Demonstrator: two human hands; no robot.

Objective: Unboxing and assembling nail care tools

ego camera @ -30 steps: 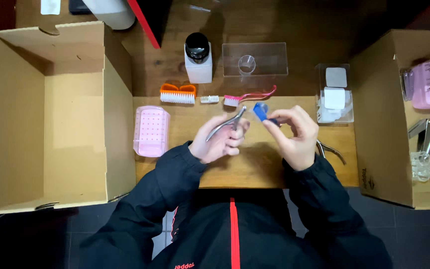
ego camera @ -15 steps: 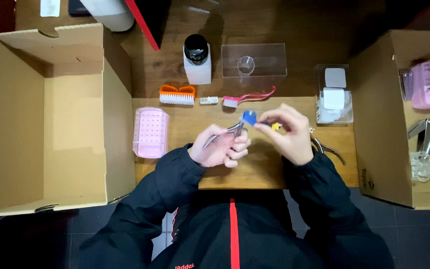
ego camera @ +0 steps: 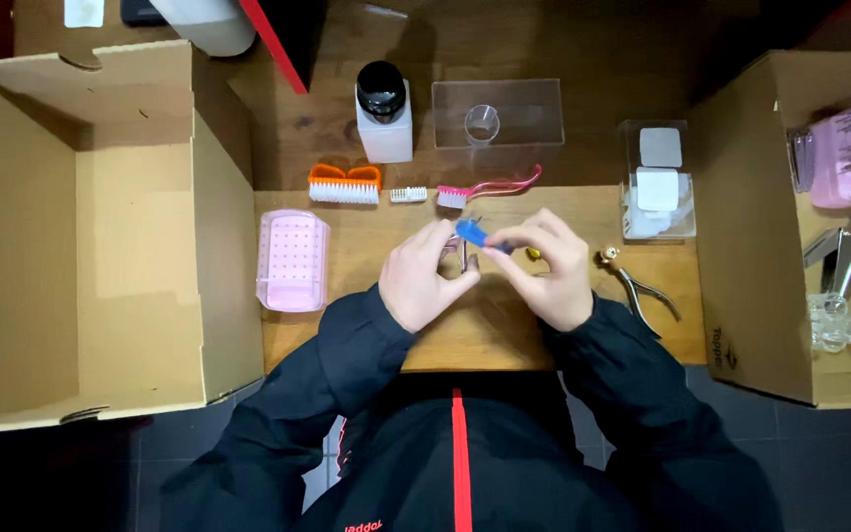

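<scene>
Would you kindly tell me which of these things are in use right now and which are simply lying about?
In hand:
- metal nippers, in the left hand
- small blue brush, in the right hand

Lying about:
- spare nippers
- orange brush
- pink brush
- pink perforated case
- black-capped bottle
- clear tray
- left cardboard box

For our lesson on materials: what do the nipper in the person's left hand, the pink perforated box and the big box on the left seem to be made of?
Nipper in the left hand: probably polished metal, as it looks grey and glinting, though mostly hidden. Pink perforated box: likely translucent plastic, glossy, with moulded rows of holes. Large open box: matte brown cardboard, with folded flaps and raw edges.
</scene>
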